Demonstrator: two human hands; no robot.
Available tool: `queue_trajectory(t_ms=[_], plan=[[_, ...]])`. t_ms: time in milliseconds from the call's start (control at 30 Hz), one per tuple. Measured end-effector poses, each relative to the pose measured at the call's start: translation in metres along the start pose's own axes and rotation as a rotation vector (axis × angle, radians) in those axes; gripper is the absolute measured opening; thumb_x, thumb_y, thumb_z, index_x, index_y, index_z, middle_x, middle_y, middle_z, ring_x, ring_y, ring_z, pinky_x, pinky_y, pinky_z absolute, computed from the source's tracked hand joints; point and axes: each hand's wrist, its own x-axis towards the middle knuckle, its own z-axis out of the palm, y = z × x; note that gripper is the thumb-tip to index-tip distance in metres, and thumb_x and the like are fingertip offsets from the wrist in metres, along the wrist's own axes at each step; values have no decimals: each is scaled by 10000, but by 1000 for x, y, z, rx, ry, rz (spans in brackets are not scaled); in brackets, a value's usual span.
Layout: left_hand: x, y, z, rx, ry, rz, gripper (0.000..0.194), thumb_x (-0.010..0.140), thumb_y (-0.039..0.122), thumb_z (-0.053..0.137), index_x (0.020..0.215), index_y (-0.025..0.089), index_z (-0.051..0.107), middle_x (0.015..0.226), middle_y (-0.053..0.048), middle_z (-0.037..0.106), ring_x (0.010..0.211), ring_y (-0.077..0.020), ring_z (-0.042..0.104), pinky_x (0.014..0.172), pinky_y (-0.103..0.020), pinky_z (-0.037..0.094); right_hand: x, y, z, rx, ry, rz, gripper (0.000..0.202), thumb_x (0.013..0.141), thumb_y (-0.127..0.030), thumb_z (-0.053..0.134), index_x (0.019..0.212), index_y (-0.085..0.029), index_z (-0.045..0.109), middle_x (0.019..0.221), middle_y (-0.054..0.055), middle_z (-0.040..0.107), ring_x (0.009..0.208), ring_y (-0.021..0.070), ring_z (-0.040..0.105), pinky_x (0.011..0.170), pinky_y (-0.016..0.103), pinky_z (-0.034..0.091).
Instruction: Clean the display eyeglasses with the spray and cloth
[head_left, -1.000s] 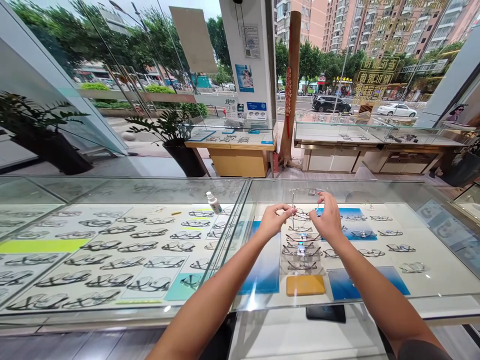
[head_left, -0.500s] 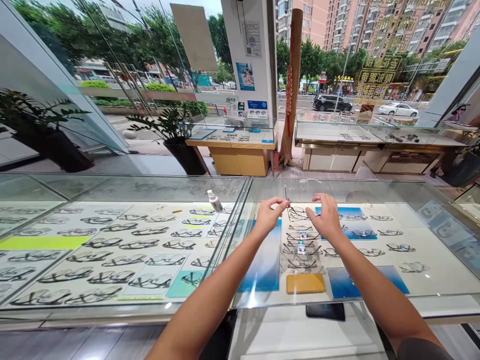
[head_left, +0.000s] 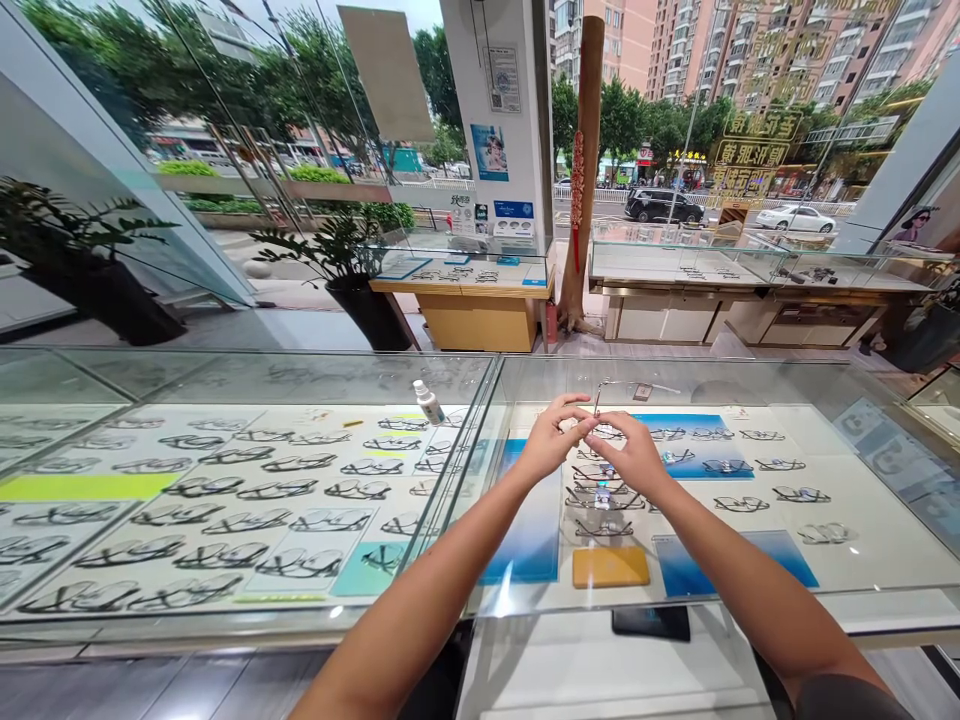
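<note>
A thin-framed pair of eyeglasses (head_left: 598, 399) is held up over the right display case, with one slim arm of it standing upright between my fingertips. My left hand (head_left: 556, 438) pinches it from the left, thumb and index finger together. From the other side, my right hand (head_left: 628, 450) has its fingertips closed at the same spot, touching the left thumb. The fingers cover part of the frame. Below the hands, several glasses (head_left: 604, 497) lie in a column inside the case, above a mustard-yellow case (head_left: 610, 567).
A glass display case (head_left: 255, 608) with rows of eyeglasses extends left, and a white spray bottle (head_left: 428, 402) stands on it. A dark phone (head_left: 650, 622) lies near me. Beyond are potted plants (head_left: 367, 290), a wooden post (head_left: 585, 170) and further display counters (head_left: 480, 318).
My right hand has moved left and closed its fingertips against my left hand at the eyeglasses. The left hand has shifted slightly right, and the glasses have turned so more of them shows.
</note>
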Motion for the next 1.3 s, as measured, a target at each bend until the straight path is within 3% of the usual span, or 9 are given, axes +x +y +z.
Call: queue_trajectory(t_ms=[100,200,300,433,767,833,967,1067,1300], plan=[[1,-1,1,-31,10,-21,410,858,600,701,913,195,726,1312,-131,646,792,-151,640,511,-236,461,0,-2,-2,30,32,42,212,936,-414,698,1053,-251,767,1120,90,810,1096,282,723,992,441,537],[7,-10,-6,7,111,-71,435,880,642,633,919,209,615,953,-47,669,649,-127,575,528,-241,416,2,-3,-5,24,71,39,206,943,-422,683,1030,-261,777,1128,88,818,1108,288,727,1017,453,525],[16,-23,-24,288,241,-188,390,921,608,594,841,233,524,690,17,582,605,-157,544,586,-267,369,4,-3,-10,9,111,31,217,968,-435,644,942,-269,781,1071,81,827,1072,290,730,993,456,525],[24,-35,-48,727,226,-384,434,940,588,587,703,241,477,699,-55,633,749,-255,640,632,-305,307,6,0,-13,-6,138,18,273,988,-451,612,861,-263,765,991,79,828,1008,289,727,950,451,517],[24,-38,-51,810,157,-505,389,910,594,648,794,223,620,817,-88,747,884,-294,698,785,-343,438,6,5,-13,-57,117,-38,296,1008,-469,598,880,-264,769,977,66,825,982,281,716,918,446,513],[25,-37,-57,815,316,-372,328,961,539,593,903,219,635,1008,-107,752,1015,-296,683,880,-369,461,6,6,-14,-58,120,-52,298,1007,-474,603,878,-266,773,972,66,826,974,282,719,909,447,515],[31,-40,-83,751,1037,-39,232,955,338,605,1133,192,571,1280,-165,639,1269,-316,577,1104,-441,408,8,8,-15,-48,148,-71,296,1003,-481,610,881,-266,774,969,69,829,956,283,719,917,457,515],[35,-49,-107,608,1396,-145,345,935,278,629,1237,195,483,1371,-183,568,1344,-310,525,1154,-455,381,9,11,-17,-39,183,-68,304,993,-495,614,880,-265,778,946,67,828,932,281,710,902,457,513],[33,-74,-122,364,1372,-486,471,830,236,734,1218,232,468,1356,-165,632,1399,-369,506,1181,-568,334,12,15,-20,6,235,-31,301,972,-497,630,854,-267,784,942,62,827,952,275,699,912,451,509]])
